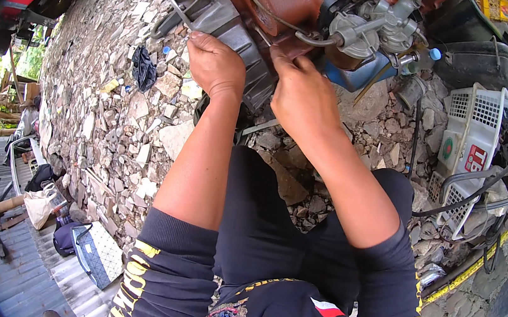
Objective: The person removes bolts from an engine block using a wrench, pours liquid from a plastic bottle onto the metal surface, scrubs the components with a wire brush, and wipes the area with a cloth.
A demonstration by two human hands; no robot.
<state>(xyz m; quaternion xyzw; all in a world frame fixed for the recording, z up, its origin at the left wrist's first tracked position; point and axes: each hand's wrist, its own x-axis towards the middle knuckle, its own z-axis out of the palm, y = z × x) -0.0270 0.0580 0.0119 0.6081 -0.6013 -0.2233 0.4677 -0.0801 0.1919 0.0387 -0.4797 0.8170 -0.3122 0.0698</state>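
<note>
- Curls the left hand (pixel 218 65) against the left edge of a grey metal housing (pixel 221 12); cannot tell whether pinching or only resting.
- Bends the right hand (pixel 306 95) beside a thin metal rod (pixel 262 36), with a fingertip at its near end; cannot tell if pinching it.
- Has the housing at top centre, beyond the knees (pixel 246 173), against a reddish-brown metal body (pixel 298 2), above stony rubble (pixel 140 106).
</note>
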